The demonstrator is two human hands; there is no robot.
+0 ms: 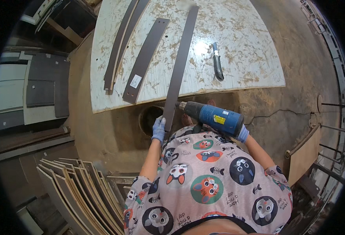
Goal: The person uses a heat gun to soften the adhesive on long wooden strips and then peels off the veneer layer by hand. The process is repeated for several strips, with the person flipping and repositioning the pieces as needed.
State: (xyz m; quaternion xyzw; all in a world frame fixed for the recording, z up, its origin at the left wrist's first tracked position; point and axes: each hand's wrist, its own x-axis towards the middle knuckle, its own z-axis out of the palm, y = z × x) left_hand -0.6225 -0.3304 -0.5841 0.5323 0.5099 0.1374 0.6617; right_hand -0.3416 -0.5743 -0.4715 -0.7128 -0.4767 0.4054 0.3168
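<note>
My left hand (159, 128), in a bluish glove, is closed on the near end of a long dark brown board strip (181, 58). Most of that strip rests on the white table, and its near end juts out over the front edge. In my right hand (243, 134), gloved too and partly hidden behind the tool, is a blue and black heat gun (221, 119). Its metal nozzle points left, close to the strip's right edge near my left hand. A black-handled knife (218, 67) lies on the table to the right of the strip.
More brown strips (147, 58) lie on the left of the worn white table (250, 51). A round bin (146, 119) stands under its front edge. Several panels (72, 188) lean together at lower left. A dark cord (274, 112) runs right from the heat gun toward a metal rack (331, 129).
</note>
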